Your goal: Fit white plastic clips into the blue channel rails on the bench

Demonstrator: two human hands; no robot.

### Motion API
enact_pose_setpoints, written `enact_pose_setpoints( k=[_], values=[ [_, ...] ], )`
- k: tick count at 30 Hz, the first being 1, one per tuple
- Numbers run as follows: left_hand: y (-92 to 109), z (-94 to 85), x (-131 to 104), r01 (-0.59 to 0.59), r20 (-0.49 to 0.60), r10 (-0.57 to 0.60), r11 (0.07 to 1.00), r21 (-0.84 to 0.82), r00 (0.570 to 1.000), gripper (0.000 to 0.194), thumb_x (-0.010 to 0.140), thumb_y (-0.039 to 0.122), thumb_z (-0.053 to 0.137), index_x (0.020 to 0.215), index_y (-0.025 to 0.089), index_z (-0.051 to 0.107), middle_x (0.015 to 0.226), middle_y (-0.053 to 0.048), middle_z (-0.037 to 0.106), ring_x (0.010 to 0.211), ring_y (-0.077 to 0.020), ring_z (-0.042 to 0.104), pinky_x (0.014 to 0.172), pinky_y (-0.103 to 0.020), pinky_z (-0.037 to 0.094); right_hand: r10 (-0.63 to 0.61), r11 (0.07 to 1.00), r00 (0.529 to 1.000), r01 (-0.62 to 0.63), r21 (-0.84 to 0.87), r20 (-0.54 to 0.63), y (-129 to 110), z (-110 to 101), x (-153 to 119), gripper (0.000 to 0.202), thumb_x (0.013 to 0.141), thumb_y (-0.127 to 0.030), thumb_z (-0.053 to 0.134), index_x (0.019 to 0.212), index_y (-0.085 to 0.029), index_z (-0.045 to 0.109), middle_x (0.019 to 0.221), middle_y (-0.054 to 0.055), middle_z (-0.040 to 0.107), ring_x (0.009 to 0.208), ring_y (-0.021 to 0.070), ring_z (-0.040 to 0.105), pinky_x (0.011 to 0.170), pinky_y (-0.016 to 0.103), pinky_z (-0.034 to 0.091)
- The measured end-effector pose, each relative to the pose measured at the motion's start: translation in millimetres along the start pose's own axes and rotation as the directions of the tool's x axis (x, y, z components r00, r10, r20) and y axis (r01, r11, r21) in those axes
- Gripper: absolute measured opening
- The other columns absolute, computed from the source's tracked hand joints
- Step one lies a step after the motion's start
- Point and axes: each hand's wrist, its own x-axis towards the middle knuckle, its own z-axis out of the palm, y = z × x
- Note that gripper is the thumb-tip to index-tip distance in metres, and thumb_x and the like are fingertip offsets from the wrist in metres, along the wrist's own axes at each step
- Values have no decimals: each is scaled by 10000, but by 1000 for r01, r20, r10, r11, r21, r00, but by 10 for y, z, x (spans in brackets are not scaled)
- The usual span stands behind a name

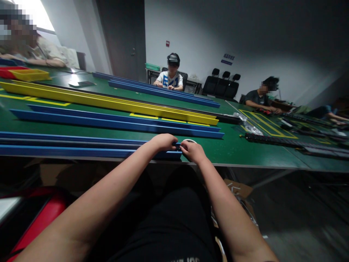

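Note:
My left hand is at the right end of the nearest blue channel, its fingers pinched together over the channel. Just past that end, my right hand is also closed, its fingertips almost meeting those of the left. A small dark piece shows between the fingertips; its kind is too small to make out. Inside the blue channel runs a dark strip with a grey line. Behind my right hand, partly hidden, is the white rim of a round object.
Beyond lie another blue channel, a long yellow channel and more blue channels on the green table. Black strips and clear plastic wrap lie to the right. Several people sit around the table.

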Motion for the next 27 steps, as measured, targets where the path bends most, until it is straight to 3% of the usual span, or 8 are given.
enact_pose_setpoints(
  k=[17, 23, 27],
  values=[
    [-32, 36, 17, 8, -7, -8, 1000, -17, 1000, 271, 764, 501, 570, 854, 275, 691, 819, -36, 720, 721, -201, 624, 574, -278, 355, -35, 999, 999, 36, -23, 33, -14, -28, -2, 319, 992, -414, 354, 1137, -309, 618, 1104, 16, 691, 955, 188, 622, 764, 274, 423],
    [-31, 36, 21, 5, -1, -5, 1000, -26, 1000, 285, 770, 505, 558, 881, 283, 698, 835, -30, 725, 727, -191, 629, 575, -267, 355, 4, 999, 1000, -3, -33, 21, -22, -5, 12, 379, 985, -440, 359, 1324, -347, 502, 1146, 23, 687, 955, 207, 643, 772, 298, 450],
    [-25, 24, 11, -3, -8, 3, 1000, -26, 1000, 297, 781, 514, 546, 876, 277, 697, 834, -32, 728, 715, -185, 625, 573, -268, 350, 1, 999, 999, 1, -51, 33, -20, -2, 35, 385, 986, -426, 349, 1337, -358, 492, 1119, 24, 697, 943, 217, 653, 770, 310, 462]
  ],
)
